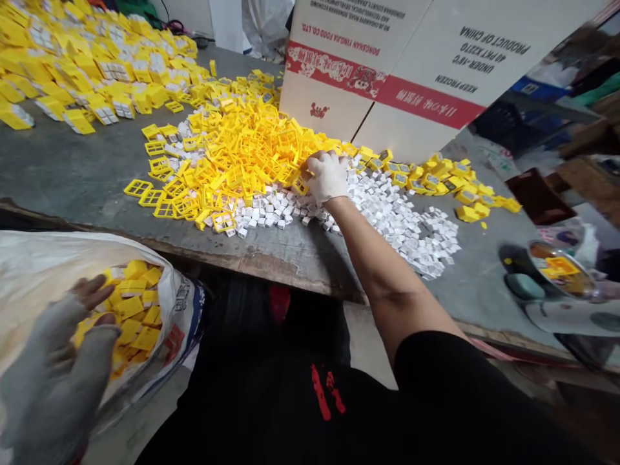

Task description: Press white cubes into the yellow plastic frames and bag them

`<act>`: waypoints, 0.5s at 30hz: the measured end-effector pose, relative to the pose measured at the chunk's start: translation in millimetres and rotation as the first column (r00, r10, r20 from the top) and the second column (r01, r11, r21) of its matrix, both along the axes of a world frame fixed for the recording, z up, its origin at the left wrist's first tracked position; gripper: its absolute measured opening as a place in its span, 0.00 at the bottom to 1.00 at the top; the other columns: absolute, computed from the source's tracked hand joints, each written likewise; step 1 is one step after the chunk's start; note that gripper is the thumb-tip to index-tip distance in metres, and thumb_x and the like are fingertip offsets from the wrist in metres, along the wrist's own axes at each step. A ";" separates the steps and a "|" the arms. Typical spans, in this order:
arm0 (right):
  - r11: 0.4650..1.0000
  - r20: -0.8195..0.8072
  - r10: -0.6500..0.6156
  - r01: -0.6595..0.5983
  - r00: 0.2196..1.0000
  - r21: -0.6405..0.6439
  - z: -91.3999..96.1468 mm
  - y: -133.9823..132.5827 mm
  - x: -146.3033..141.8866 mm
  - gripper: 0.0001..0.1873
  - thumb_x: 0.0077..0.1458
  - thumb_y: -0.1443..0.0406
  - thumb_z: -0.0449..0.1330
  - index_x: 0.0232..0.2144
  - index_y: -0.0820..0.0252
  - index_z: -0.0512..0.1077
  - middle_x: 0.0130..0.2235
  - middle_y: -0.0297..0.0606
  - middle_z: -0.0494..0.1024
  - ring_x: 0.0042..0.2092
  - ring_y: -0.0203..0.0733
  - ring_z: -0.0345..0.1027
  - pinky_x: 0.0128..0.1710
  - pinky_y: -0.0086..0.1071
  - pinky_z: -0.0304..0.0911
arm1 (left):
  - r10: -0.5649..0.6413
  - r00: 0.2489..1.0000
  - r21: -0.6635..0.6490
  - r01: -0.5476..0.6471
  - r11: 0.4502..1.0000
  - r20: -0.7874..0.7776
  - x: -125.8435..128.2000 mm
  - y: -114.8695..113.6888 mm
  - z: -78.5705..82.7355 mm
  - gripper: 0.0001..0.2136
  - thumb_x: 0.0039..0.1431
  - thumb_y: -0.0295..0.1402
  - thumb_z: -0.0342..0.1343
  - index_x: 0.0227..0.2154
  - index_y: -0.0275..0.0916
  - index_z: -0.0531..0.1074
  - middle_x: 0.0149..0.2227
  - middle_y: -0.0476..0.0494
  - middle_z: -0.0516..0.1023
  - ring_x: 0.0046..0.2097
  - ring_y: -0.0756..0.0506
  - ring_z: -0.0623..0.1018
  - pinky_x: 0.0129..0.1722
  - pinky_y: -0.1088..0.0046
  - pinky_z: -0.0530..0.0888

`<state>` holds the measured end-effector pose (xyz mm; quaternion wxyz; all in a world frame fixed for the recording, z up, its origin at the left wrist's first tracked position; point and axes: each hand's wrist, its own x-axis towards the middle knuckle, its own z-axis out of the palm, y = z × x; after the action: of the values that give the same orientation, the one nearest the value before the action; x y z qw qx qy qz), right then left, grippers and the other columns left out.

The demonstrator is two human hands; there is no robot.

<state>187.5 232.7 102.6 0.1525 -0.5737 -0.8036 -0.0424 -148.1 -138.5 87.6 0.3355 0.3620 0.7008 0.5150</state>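
My left hand (72,349), in a grey fingerless glove, is at the mouth of a white woven sack (165,271). Its thumb and fingers are apart, over small yellow plastic blocks (130,307) inside. Across the table, my right hand (327,175) wears a white fingerless glove. It rests where a heap of yellow windowed frames (256,145) meets a spread of small white pieces (387,206). The fingers curl down among the pieces and their tips are hidden, so what they pinch cannot be made out. One yellow frame (301,186) lies right by the thumb.
A large printed cardboard box (382,77) stands behind the heap. Yellow blocks with white inserts (97,71) cover the table's far left, and more yellow blocks (450,177) lie right of the box. A metal bowl (562,268) holding yellow pieces sits at the right.
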 end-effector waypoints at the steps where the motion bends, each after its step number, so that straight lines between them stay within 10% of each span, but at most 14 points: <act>1: 1.000 -0.009 0.001 -0.001 1.000 0.007 3.9 -8.0 1.7 0.11 0.71 0.65 0.63 0.51 0.55 0.82 0.62 0.50 0.82 0.62 0.61 0.65 0.63 0.62 0.59 | 0.102 0.989 0.034 -0.098 0.995 -0.112 20.3 10.1 -0.1 0.21 0.68 0.37 0.65 0.60 0.66 0.81 0.69 0.64 0.78 0.80 0.35 0.63 0.72 0.55 0.75; 4: 0.997 -0.032 0.077 -0.076 0.997 0.019 10.6 -54.8 5.9 0.13 0.73 0.64 0.58 0.52 0.51 0.82 0.61 0.47 0.83 0.62 0.60 0.67 0.63 0.60 0.58 | -0.061 0.978 0.022 0.057 0.998 0.201 81.7 48.0 -8.7 0.12 0.66 0.40 0.67 0.49 0.47 0.88 0.55 0.44 0.88 0.59 0.34 0.84 0.61 0.57 0.81; 7: 0.927 -0.035 0.374 -0.374 0.927 -0.011 2.6 -126.3 7.3 0.12 0.72 0.62 0.60 0.50 0.50 0.83 0.55 0.43 0.86 0.58 0.58 0.71 0.59 0.54 0.60 | -0.270 0.660 0.017 0.363 0.932 0.701 127.8 77.2 -27.9 0.22 0.58 0.47 0.75 0.50 0.40 0.86 0.52 0.33 0.88 0.49 0.33 0.88 0.44 0.59 0.85; 10: 0.782 -0.087 0.617 -0.622 0.782 -0.041 -14.6 -184.0 10.5 0.13 0.73 0.62 0.58 0.47 0.51 0.84 0.49 0.41 0.87 0.50 0.54 0.75 0.54 0.50 0.61 | -0.346 0.391 0.146 0.459 0.877 0.853 150.3 80.6 -44.9 0.22 0.59 0.48 0.75 0.49 0.38 0.84 0.50 0.32 0.88 0.46 0.35 0.88 0.38 0.64 0.83; 13: 0.661 -0.267 0.698 -0.741 0.664 -0.114 -29.8 -190.7 6.0 0.13 0.74 0.60 0.59 0.50 0.48 0.84 0.50 0.39 0.88 0.50 0.51 0.77 0.53 0.47 0.64 | -0.346 0.346 0.177 0.436 0.882 0.872 151.3 66.3 -51.8 0.19 0.57 0.43 0.78 0.46 0.39 0.85 0.46 0.35 0.87 0.43 0.38 0.87 0.33 0.70 0.81; 15: 0.718 -0.318 0.611 -0.677 0.725 -0.163 -35.8 -170.3 -12.4 0.14 0.73 0.56 0.61 0.53 0.47 0.84 0.54 0.41 0.87 0.55 0.55 0.77 0.56 0.49 0.66 | -0.267 0.385 0.115 0.375 0.920 0.883 144.7 56.2 -52.5 0.21 0.54 0.42 0.80 0.47 0.40 0.85 0.44 0.37 0.87 0.40 0.39 0.87 0.31 0.70 0.81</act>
<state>175.1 62.4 66.8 0.1751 -0.2712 -0.9266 0.1929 -3.5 -82.3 35.0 0.7612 0.1510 0.3642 0.5149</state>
